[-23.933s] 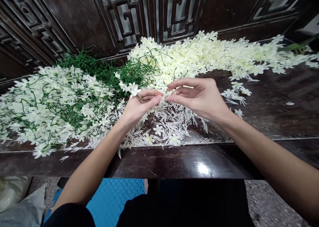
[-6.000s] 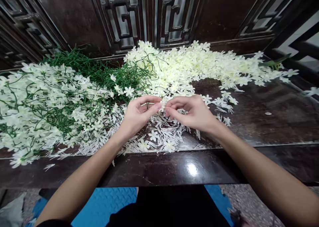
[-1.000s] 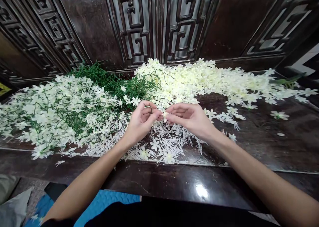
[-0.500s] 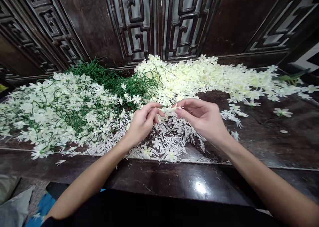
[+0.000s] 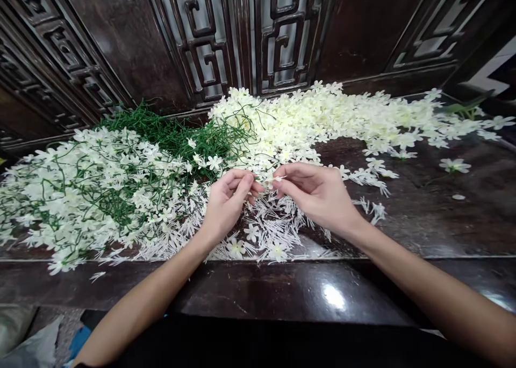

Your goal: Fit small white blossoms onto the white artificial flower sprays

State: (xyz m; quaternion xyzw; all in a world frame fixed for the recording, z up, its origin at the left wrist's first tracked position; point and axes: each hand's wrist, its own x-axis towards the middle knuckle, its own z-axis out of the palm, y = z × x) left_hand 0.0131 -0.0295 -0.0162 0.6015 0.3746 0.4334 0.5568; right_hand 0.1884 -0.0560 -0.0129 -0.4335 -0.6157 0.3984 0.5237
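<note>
Head view: right hand (image 5: 326, 198) pinches a flower (image 5: 271, 181), likely light, soft and easily creased, best held near its centre; left hand (image 5: 224, 206): grip unclear

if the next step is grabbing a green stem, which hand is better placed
Left, probably. The left hand is nearer the green stems; the right hand is farther and seems to pinch a small white flower. What the left hand holds is unclear.

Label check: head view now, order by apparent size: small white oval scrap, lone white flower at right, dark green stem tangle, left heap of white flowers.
White flower heap
Green stem tangle
Lone flower
Oval scrap
</note>
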